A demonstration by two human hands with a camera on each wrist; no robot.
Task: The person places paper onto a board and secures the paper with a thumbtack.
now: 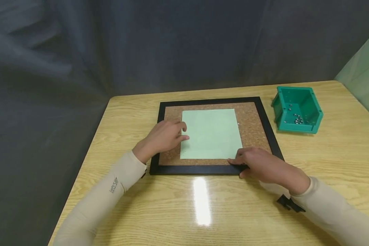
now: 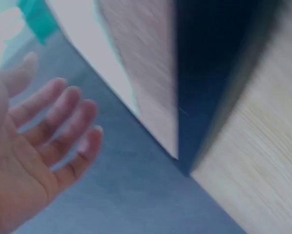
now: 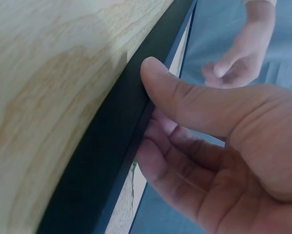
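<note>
Only the right wrist view shows the right hand pinching the black frame.

A glossy, pale wood-grain worktop is seen, with glare reflected. The board is faced in rough brown cork and edged by a smooth black frame. Matt pale-green paper is laid on it. The teal bin appears plastic.

I am seeing small metal pieces in the green bin, too tiny to identify; motion is blurring the whole left wrist view
</note>
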